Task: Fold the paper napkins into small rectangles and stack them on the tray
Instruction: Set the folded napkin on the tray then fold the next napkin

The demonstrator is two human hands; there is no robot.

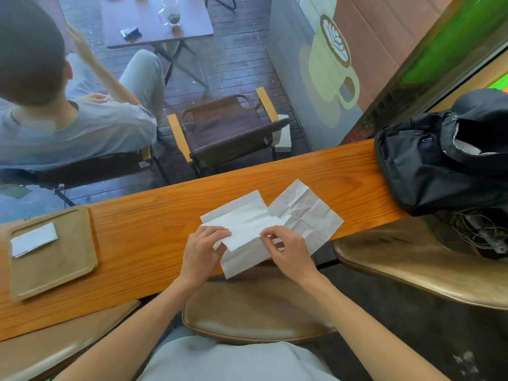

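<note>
A white paper napkin [242, 218], partly folded, lies on the orange wooden counter [154, 232] in front of me. My left hand [204, 250] pinches its near left corner. My right hand [286, 248] pinches its near right edge. Under it lies a second, unfolded creased napkin [308, 213], which sticks out to the right and over the counter's near edge. A tan tray [68, 268] sits at the counter's left end, with one folded napkin rectangle [33, 239] on its far left part.
A black backpack [439, 160] rests on the counter's right end. Brown padded stools [255, 306] stand below the near edge, one with tangled cables [478, 232] on it. Beyond a window, a person in a grey shirt [68, 127] sits by a folding chair [228, 130].
</note>
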